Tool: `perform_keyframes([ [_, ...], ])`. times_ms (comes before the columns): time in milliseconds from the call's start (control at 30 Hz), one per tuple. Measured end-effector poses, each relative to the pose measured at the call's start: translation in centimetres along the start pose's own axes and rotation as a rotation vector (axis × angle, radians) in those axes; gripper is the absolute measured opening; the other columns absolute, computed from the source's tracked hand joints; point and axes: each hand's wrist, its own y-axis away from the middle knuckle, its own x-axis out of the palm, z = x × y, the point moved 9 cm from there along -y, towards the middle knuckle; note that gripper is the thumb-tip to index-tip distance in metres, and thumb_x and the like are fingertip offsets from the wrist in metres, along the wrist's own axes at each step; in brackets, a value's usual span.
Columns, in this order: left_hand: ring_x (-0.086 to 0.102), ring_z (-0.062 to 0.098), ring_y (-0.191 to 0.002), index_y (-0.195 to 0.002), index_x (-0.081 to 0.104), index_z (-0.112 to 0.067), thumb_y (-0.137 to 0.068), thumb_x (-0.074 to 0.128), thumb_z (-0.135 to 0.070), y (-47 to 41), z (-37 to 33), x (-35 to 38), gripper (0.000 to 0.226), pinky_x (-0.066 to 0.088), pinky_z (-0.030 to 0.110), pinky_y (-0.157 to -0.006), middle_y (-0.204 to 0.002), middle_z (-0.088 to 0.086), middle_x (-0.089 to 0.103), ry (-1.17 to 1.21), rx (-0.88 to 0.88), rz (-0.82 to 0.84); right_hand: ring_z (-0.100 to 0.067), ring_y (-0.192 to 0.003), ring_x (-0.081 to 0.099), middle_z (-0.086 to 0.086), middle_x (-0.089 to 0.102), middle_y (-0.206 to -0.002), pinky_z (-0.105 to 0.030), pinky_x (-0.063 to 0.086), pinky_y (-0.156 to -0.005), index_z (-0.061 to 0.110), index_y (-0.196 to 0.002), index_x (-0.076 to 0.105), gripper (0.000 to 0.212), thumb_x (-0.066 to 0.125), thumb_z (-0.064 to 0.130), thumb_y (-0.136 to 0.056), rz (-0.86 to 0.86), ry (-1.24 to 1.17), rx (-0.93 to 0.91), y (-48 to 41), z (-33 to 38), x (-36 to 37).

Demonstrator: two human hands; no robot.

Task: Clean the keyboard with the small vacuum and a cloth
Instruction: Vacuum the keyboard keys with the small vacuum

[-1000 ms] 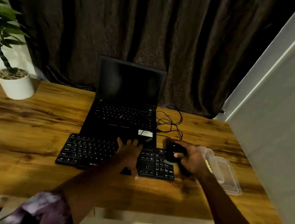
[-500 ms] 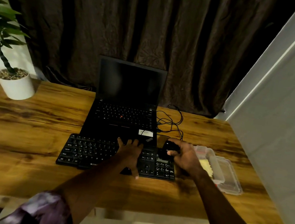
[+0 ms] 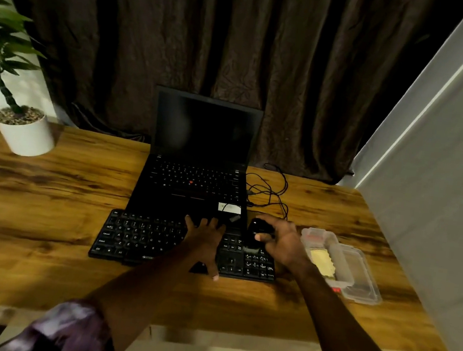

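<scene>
Head view, nearest first: a purple patterned sleeve (image 3: 68, 330) is cut off at the bottom edge, and both bare forearms reach out over the worktop (image 3: 47, 212).

The left hand (image 3: 205, 241) lies flat on the middle of the keyboard (image 3: 142, 237), fingers straight and spread, thumb out over its near edge. It holds nothing and hides the keys beneath it. The right hand (image 3: 283, 244) has its fingers and thumb curled round the vacuum (image 3: 257, 226), a small black body held over the number pad at the keyboard's right end. Dim light and black on black make it hard to tell whether its lower end touches the keys.

Just right of that hand sits an open clear box (image 3: 354, 273) with a yellow piece (image 3: 321, 262) inside; cloth or sponge, I cannot tell.

Behind the keyboard and touching it is an open laptop (image 3: 195, 182), screen dark, with tangled cables (image 3: 272, 188) at its right. A potted plant (image 3: 24, 134) stands far left, cut off at the edge, before a dark curtain (image 3: 210, 43).

A second ago the vacuum was off the keyboard's right end, hiding part of the box; it has since moved left onto the number pad. The left hand has stayed put.
</scene>
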Motion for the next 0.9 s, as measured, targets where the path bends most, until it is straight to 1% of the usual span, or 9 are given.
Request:
perform_keyframes([
  [100, 0.006, 0.037, -0.150, -0.158, 0.006, -0.021, -0.054, 0.087, -0.060, 0.0, -0.1, 0.0, 0.138, 0.002, 0.077, -0.109, -0.163, 0.013, 0.007, 0.013, 0.005, -0.014, -0.020, -0.108, 0.063, -0.006, 0.064, -0.123, -0.036, 0.060, -0.086, 0.036, -0.132, 0.056, 0.052, 0.068, 0.011, -0.088, 0.002, 0.060, 0.008, 0.7, -1.4, -1.6],
  [233, 0.006, 0.036, -0.150, -0.158, 0.006, -0.020, -0.054, 0.087, -0.060, 0.0, 0.0, 0.0, 0.138, 0.001, 0.077, -0.109, -0.163, 0.012, 0.007, 0.023, 0.001, -0.014, -0.023, -0.114, 0.052, -0.010, 0.055, -0.127, -0.040, 0.051, -0.098, 0.034, -0.136, 0.054, 0.052, 0.064, 0.012, -0.090, -0.014, 0.196, 0.057, 0.8, -2.8, -3.0],
  [367, 0.007, 0.037, -0.149, -0.158, 0.006, -0.020, -0.054, 0.087, -0.060, 0.0, 0.0, 0.0, 0.138, 0.002, 0.077, -0.109, -0.163, 0.012, 0.008, 0.023, 0.005, -0.018, -0.014, -0.108, 0.046, -0.005, 0.054, -0.122, -0.028, 0.045, -0.091, 0.031, -0.137, 0.054, 0.051, 0.064, 0.011, -0.092, -0.007, 0.194, 0.010, 0.2, -0.7, -1.1],
  [433, 0.008, 0.037, -0.149, -0.158, 0.006, -0.021, -0.054, 0.087, -0.061, -0.1, 0.0, 0.0, 0.138, 0.002, 0.078, -0.109, -0.162, 0.012, 0.009, 0.016, 0.008, -0.021, -0.018, -0.114, 0.051, -0.003, 0.055, -0.126, -0.034, 0.051, -0.096, 0.041, -0.132, 0.056, 0.051, 0.067, 0.016, -0.089, 0.013, 0.114, 0.005, -0.1, 0.6, 0.4],
  [500, 0.008, 0.037, -0.149, -0.158, 0.005, -0.021, -0.055, 0.087, -0.061, -0.1, 0.1, 0.1, 0.138, 0.003, 0.078, -0.109, -0.162, 0.011, 0.009, 0.015, 0.006, -0.016, -0.022, -0.116, 0.055, -0.005, 0.057, -0.128, -0.040, 0.055, -0.094, 0.049, -0.128, 0.054, 0.052, 0.069, 0.021, -0.087, 0.018, 0.062, 0.014, -0.4, 0.9, 1.1],
  [567, 0.008, 0.037, -0.149, -0.158, 0.005, -0.021, -0.054, 0.087, -0.060, 0.0, 0.0, 0.0, 0.138, 0.003, 0.078, -0.109, -0.162, 0.011, 0.010, 0.024, 0.012, -0.021, -0.020, -0.112, 0.059, -0.004, 0.060, -0.126, -0.036, 0.058, -0.090, 0.040, -0.130, 0.058, 0.051, 0.070, 0.014, -0.088, 0.014, 0.025, 0.014, -0.2, 0.8, 0.5],
  [667, 0.007, 0.037, -0.149, -0.158, 0.006, -0.021, -0.053, 0.088, -0.058, 0.0, 0.0, -0.1, 0.138, 0.002, 0.078, -0.109, -0.162, 0.012, 0.010, 0.040, 0.015, -0.030, -0.022, -0.115, 0.059, -0.006, 0.062, -0.126, -0.039, 0.056, -0.093, 0.028, -0.133, 0.058, 0.053, 0.070, 0.006, -0.086, -0.013, 0.047, 0.053, 0.4, -1.0, -1.7],
  [733, 0.005, 0.037, -0.150, -0.158, 0.006, -0.020, -0.055, 0.088, -0.058, 0.1, 0.0, -0.1, 0.137, 0.001, 0.077, -0.109, -0.163, 0.012, 0.007, 0.038, 0.008, -0.020, -0.023, -0.117, 0.057, -0.006, 0.062, -0.127, -0.042, 0.054, -0.097, 0.029, -0.132, 0.058, 0.054, 0.069, 0.005, -0.086, -0.003, 0.092, 0.068, 0.7, -2.5, -2.7],
  [900, 0.004, 0.037, -0.150, -0.158, 0.005, -0.020, -0.056, 0.087, -0.058, 0.2, 0.0, -0.1, 0.137, 0.001, 0.076, -0.110, -0.163, 0.012, 0.005, 0.026, 0.004, -0.017, -0.023, -0.113, 0.058, -0.005, 0.060, -0.124, -0.043, 0.055, -0.094, 0.045, -0.128, 0.055, 0.056, 0.069, 0.014, -0.085, -0.021, 0.136, 0.085, 0.7, -3.7, -3.2],
])
